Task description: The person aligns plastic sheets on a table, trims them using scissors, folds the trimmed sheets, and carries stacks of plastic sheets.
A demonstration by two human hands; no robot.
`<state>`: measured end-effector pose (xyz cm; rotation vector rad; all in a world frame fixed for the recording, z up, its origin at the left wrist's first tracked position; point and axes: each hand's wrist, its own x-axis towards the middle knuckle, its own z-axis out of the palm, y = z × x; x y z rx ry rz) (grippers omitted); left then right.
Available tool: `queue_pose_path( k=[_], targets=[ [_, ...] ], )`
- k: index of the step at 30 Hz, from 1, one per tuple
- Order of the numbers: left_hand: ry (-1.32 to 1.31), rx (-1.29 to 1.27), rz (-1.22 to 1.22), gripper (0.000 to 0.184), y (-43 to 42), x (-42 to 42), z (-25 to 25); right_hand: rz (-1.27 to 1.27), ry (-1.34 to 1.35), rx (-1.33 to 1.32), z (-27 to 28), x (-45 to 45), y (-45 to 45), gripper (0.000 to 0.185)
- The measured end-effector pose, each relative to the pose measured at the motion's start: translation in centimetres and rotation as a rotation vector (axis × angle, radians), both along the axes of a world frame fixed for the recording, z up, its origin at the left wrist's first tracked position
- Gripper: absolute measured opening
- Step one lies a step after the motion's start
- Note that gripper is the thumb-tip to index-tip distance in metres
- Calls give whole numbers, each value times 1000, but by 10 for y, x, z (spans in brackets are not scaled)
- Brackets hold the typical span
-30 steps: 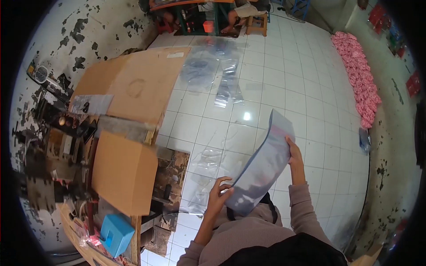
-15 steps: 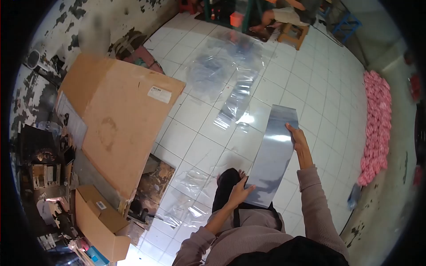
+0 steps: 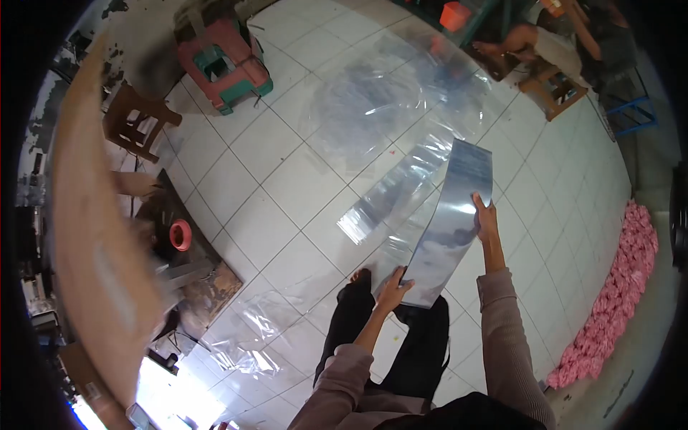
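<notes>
A long stack of shiny, clear bluish plastic sheets (image 3: 455, 222) is held over my lap, tilted away from me. My left hand (image 3: 393, 289) grips its near left edge, thumb on top. Farther up, my right hand (image 3: 485, 217) closes on its right edge with the thumb over the surface. Beyond the stack, a long band of clear plastic (image 3: 390, 190) lies on the tiled floor, next to a wide spread of clear plastic (image 3: 365, 107).
A large brown board (image 3: 100, 215) stands at the left, near a wooden stool (image 3: 140, 122) and a red-green stool (image 3: 223, 61). Another person (image 3: 559, 43) sits at the upper right. A pink bundle (image 3: 616, 294) lies along the right wall. Crumpled plastic (image 3: 251, 337) is at lower left.
The view has turned, bringing the stools and more floor into sight. My legs now show below the stack. The stack stays in both hands and has turned to show its broad face.
</notes>
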<state>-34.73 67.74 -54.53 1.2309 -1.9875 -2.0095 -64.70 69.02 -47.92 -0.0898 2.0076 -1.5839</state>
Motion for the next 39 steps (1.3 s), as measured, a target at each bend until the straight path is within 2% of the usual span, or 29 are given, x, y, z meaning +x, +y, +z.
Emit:
queue_pose_path(
  k=[1, 4, 6, 8, 9, 12, 13, 14, 16, 18, 21, 23, 24, 26, 29, 31, 32, 35, 39],
  targets=[
    [13, 51, 39, 50, -4, -10, -24, -17, 82, 16, -58, -23, -1, 68],
    [65, 114, 132, 47, -9, -36, -134, -63, 193, 76, -146, -42, -28, 78],
    [5, 87, 148, 48, -11, -50, -204, -43, 34, 28, -204, -55, -35, 85],
    [-80, 138, 130, 50, -22, -61, -235, -18, -64, -8, -268, -68, -38, 85],
    [-124, 163, 126, 51, -29, -66, -246, -21, -99, -77, -298, -70, -39, 81],
    [-173, -24, 87, 51, -19, -62, -344, 26, -197, -42, -387, -74, -37, 76],
    [-194, -105, 121, 49, -10, -54, -376, -41, -230, -67, -420, -69, -36, 68],
    [-210, -189, 151, 47, -1, -46, -406, -34, -271, 100, -423, -58, -39, 62],
    [-237, -270, 160, 44, -5, -47, -425, -42, -290, -29, -500, -62, -28, 55],
    [-264, -256, 99, 40, -11, -45, -405, 5, -269, 30, -491, -61, -29, 55],
    [-82, -267, 138, 39, -12, -46, -411, 20, -159, 170, -484, -60, -39, 53],
    [-29, -206, 104, 38, -13, -42, -421, -52, -129, 144, -475, -52, -46, 48],
    [-21, -157, 85, 38, -14, -39, -427, -93, -23, 84, -480, -49, -47, 47],
    [-21, -105, 52, 36, -24, -39, -426, -103, -17, -116, -489, -44, -47, 50],
    [-37, -70, 38, 35, -26, -38, -417, -53, -64, 12, -492, -48, -47, 58],
    [-31, -45, 58, 34, -26, -39, -413, -57, -63, 222, -488, -49, -48, 62],
    [-78, -44, 32, 36, -27, -39, -410, -51, -60, 324, -486, -50, -52, 65],
    [-187, -93, -27, 43, -32, -42, -404, -78, -43, 313, -490, -50, -57, 63],
    [-235, -204, -93, 56, -31, -37, -421, -127, -31, 343, -485, -52, -59, 51]
  ],
)
